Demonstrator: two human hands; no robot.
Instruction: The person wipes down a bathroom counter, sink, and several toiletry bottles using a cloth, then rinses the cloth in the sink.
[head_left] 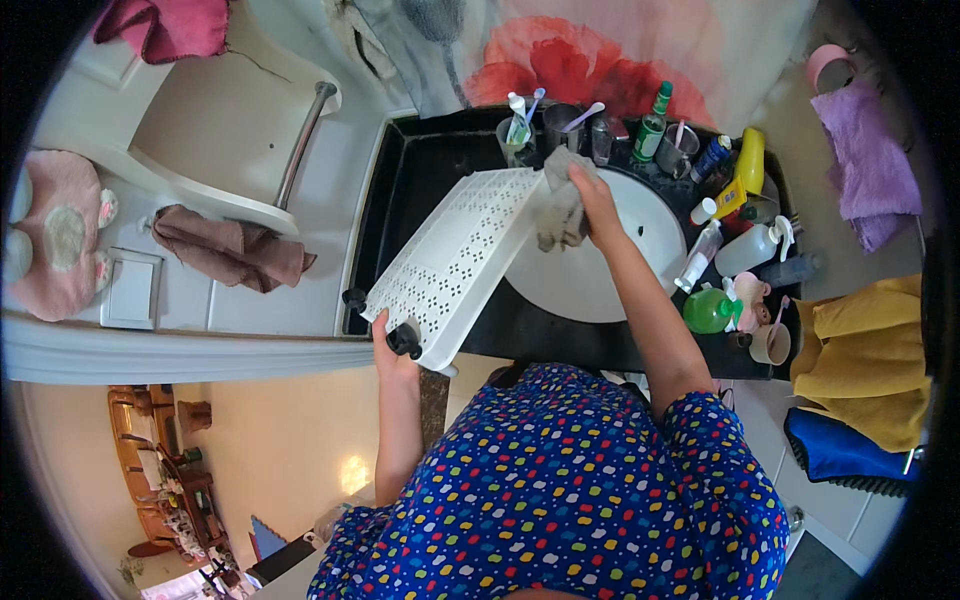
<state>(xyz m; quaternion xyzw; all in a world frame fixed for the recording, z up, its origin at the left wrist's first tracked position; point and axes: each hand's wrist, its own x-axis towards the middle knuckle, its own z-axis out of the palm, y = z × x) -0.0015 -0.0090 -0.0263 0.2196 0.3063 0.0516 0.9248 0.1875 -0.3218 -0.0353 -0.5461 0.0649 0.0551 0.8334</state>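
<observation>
A white plastic shelf tray (455, 250), pierced with rows of small holes, is held tilted over the black counter and the left part of the white sink (640, 290). Black caster wheels (404, 340) stick out at its near end. My left hand (393, 355) grips that near end from below, between the two wheels, its fingers partly hidden behind the tray. At the far right corner, my right hand (596, 205) is closed on a damp-looking grey cloth (562, 215), which lies against the tray's edge and hangs down over the sink.
Cups with toothbrushes and a green bottle (652, 125) line the counter's back. Several bottles crowd the right side, among them a white pump bottle (748, 248) and a green one (708, 310). A brown cloth (230, 250) hangs at left, a yellow towel (860, 350) at right.
</observation>
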